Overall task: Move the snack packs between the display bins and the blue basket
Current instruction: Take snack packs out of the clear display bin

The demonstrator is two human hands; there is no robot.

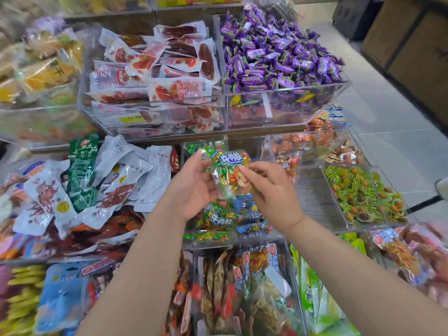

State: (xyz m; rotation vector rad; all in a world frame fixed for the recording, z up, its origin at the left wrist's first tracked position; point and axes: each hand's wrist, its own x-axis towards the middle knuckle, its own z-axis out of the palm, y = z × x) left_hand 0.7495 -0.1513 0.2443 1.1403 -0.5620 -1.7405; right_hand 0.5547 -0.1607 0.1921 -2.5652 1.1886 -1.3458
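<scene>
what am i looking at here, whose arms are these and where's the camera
There is no machine. A person wears a camera on the head, looking forward and down, so you see the scene roughly as they do. This single picture is that head view.

In front are clear display bins. They hold purple candies, red-and-white sealed packs, and green and blue snack packs just below the hands.

The right hand pinches a green snack pack by its edge. The pack leans on the fingers of the left hand. No blue basket is in view.
</scene>
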